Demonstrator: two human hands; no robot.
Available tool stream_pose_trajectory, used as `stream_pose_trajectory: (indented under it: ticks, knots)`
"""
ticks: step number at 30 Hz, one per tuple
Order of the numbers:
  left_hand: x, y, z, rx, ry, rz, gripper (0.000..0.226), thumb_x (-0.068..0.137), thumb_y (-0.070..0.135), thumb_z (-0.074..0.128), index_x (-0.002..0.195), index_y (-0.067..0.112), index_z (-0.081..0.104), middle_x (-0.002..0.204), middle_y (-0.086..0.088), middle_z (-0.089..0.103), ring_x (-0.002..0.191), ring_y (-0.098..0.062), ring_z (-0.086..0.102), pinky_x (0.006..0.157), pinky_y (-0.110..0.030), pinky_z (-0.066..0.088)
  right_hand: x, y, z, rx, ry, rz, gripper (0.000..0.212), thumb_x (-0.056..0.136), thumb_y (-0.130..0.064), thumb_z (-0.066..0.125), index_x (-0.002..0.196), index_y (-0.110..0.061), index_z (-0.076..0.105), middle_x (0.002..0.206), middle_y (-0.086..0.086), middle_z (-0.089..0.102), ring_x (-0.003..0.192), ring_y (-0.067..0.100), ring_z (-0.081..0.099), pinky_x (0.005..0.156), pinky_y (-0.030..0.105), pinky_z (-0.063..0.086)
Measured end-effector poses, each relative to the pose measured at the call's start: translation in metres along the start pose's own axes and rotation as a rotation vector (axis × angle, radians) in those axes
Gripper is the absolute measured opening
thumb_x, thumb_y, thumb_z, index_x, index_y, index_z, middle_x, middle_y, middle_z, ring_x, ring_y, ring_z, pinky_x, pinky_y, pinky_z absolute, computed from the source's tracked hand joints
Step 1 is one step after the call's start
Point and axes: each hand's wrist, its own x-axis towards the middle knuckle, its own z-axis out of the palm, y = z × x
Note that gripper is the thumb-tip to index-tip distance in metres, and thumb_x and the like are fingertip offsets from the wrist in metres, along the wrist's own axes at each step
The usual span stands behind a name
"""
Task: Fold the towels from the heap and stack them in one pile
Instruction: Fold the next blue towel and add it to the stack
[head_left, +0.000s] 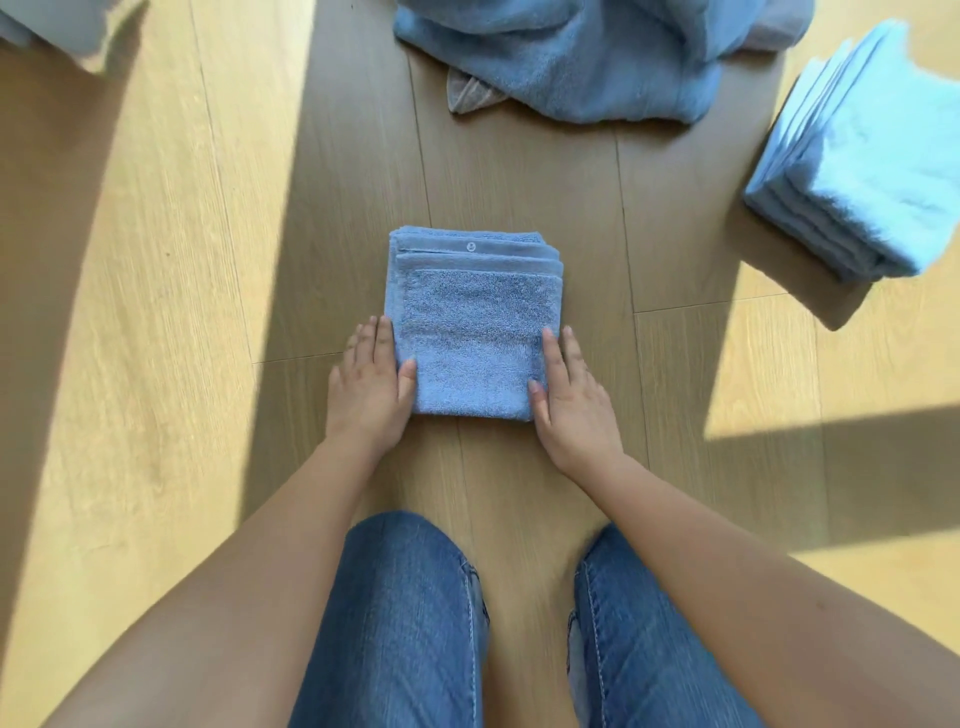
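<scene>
A blue towel (475, 322) folded into a small square lies on the wooden floor in front of my knees. My left hand (371, 387) rests flat against its left edge, thumb on the cloth. My right hand (569, 397) lies flat against its right edge, fingers partly over the cloth. Neither hand has the towel lifted. A heap of unfolded blue towels (582, 57) lies further away at the top centre. A stack of several folded light-blue towels (862, 171) stands at the right in sunlight.
My knees in blue jeans (405, 623) are at the bottom of the view. Wooden floor (171, 312) with bands of sun and shadow spreads all round. A pale cloth-like object (57, 26) shows at the top left corner.
</scene>
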Motion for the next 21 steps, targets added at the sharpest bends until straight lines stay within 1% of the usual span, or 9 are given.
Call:
stream_pose_trajectory:
  ticks: [2, 4, 8, 10, 12, 14, 17, 19, 21]
  knots:
    - [-0.011, 0.005, 0.006, -0.159, 0.02, -0.009, 0.061, 0.098, 0.029, 0.036, 0.148, 0.009, 0.008, 0.155, -0.011, 0.014, 0.143, -0.026, 0.012, 0.115, -0.036, 0.012, -0.002, -0.012, 0.006, 0.135, 0.024, 0.026, 0.062, 0.097, -0.019, 0.035, 0.148, -0.02, 0.001, 0.156, 0.011, 0.002, 0.141, 0.025, 0.018, 0.108, 0.035, 0.026]
    - [-0.014, 0.011, 0.01, -0.383, 0.071, -0.101, 0.063, 0.093, 0.02, 0.047, 0.147, 0.008, 0.015, 0.15, -0.013, 0.025, 0.138, -0.028, 0.022, 0.113, -0.035, 0.017, 0.002, -0.023, 0.009, 0.331, 0.063, 0.129, 0.068, 0.091, -0.011, 0.042, 0.148, -0.018, 0.004, 0.153, 0.013, 0.013, 0.136, 0.028, 0.025, 0.108, 0.034, 0.026]
    - [-0.011, 0.017, 0.008, -0.809, 0.09, -0.323, 0.065, 0.078, 0.015, 0.058, 0.137, 0.006, 0.033, 0.134, -0.012, 0.046, 0.123, -0.028, 0.046, 0.105, -0.041, 0.037, 0.005, -0.025, 0.004, 0.554, 0.088, 0.234, 0.075, 0.084, -0.014, 0.051, 0.147, -0.021, 0.011, 0.144, 0.01, 0.036, 0.129, 0.029, 0.037, 0.11, 0.041, 0.028]
    - [-0.014, 0.017, 0.004, -0.856, 0.025, -0.351, 0.061, 0.072, 0.016, 0.06, 0.129, 0.007, 0.042, 0.123, -0.01, 0.054, 0.111, -0.027, 0.054, 0.095, -0.037, 0.044, -0.001, -0.021, 0.001, 0.563, 0.071, 0.24, 0.078, 0.08, -0.023, 0.054, 0.147, -0.023, 0.014, 0.14, 0.009, 0.042, 0.127, 0.03, 0.039, 0.109, 0.043, 0.03]
    - [-0.021, 0.017, 0.002, -0.911, -0.084, -0.382, 0.046, 0.073, 0.012, 0.063, 0.117, 0.008, 0.049, 0.108, -0.009, 0.057, 0.095, -0.024, 0.056, 0.077, -0.03, 0.045, -0.011, -0.016, 0.0, 0.57, 0.033, 0.251, 0.08, 0.077, -0.027, 0.056, 0.146, -0.026, 0.015, 0.137, 0.009, 0.044, 0.126, 0.029, 0.039, 0.108, 0.042, 0.031]
    - [-0.03, 0.017, 0.002, -0.912, -0.188, -0.408, 0.035, 0.072, 0.011, 0.065, 0.104, 0.01, 0.05, 0.101, -0.008, 0.058, 0.085, -0.022, 0.055, 0.064, -0.025, 0.042, -0.023, -0.01, 0.001, 0.605, -0.009, 0.234, 0.081, 0.077, -0.024, 0.057, 0.146, -0.027, 0.014, 0.138, 0.009, 0.04, 0.127, 0.027, 0.038, 0.108, 0.035, 0.031]
    - [-0.045, 0.018, 0.001, -0.87, -0.255, -0.44, 0.03, 0.082, 0.009, 0.06, 0.109, 0.011, 0.048, 0.096, -0.006, 0.058, 0.072, -0.018, 0.054, 0.056, -0.022, 0.039, -0.043, -0.002, 0.004, 0.645, -0.041, 0.206, 0.077, 0.084, -0.01, 0.055, 0.147, -0.027, 0.014, 0.141, 0.01, 0.034, 0.127, 0.023, 0.038, 0.095, 0.021, 0.028]
    - [-0.054, 0.02, -0.002, -0.877, -0.254, -0.409, 0.037, 0.084, 0.007, 0.059, 0.119, 0.007, 0.047, 0.103, -0.008, 0.06, 0.074, -0.017, 0.054, 0.057, -0.024, 0.04, -0.054, 0.0, 0.005, 0.669, -0.028, 0.205, 0.072, 0.087, -0.006, 0.05, 0.146, -0.027, 0.016, 0.141, 0.01, 0.032, 0.126, 0.022, 0.038, 0.088, 0.016, 0.025]
    - [-0.062, 0.022, -0.003, -0.9, -0.21, -0.343, 0.054, 0.083, 0.005, 0.061, 0.131, 0.006, 0.038, 0.12, -0.009, 0.055, 0.092, -0.02, 0.055, 0.072, -0.027, 0.044, -0.064, 0.003, 0.004, 0.696, -0.011, 0.205, 0.066, 0.09, -0.006, 0.047, 0.146, -0.028, 0.018, 0.14, 0.01, 0.032, 0.125, 0.021, 0.039, 0.086, 0.015, 0.024]
